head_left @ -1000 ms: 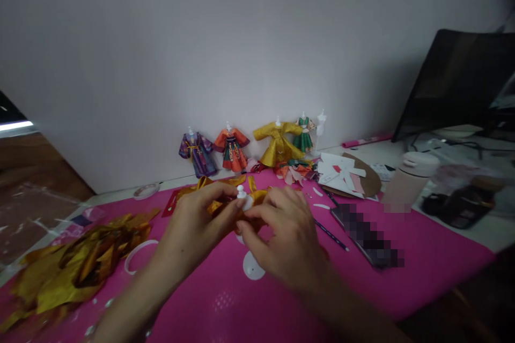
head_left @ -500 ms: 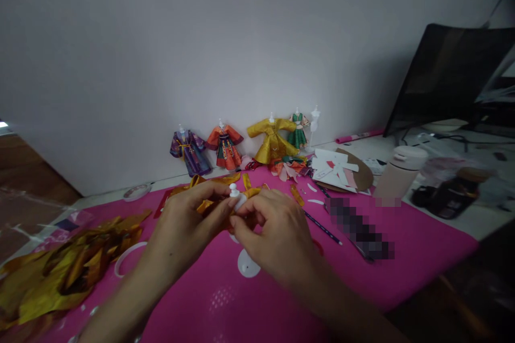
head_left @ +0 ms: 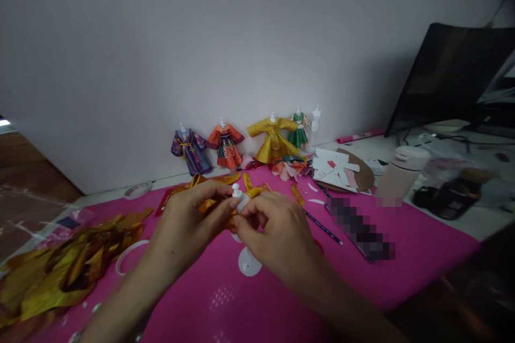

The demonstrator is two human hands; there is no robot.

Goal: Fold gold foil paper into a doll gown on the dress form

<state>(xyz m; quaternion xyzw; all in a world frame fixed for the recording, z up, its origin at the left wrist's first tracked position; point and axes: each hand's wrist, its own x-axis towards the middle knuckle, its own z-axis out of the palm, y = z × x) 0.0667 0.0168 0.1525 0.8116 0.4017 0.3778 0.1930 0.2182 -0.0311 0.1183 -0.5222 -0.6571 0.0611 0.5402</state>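
While the left hand pinches the mannequin, the right hand curls, pinching fabric.

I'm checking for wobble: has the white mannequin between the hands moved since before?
No, not noticeably. The mannequin between the left hand and right hand keeps about the same place, below and left of the yellow dress; the whole view shifted slightly.

The left hand and right hand cover most of the white mini mannequin; the left forearm partly hides a white ring; pixelation obscures a dark oblong object; the right edge crops the black monitor
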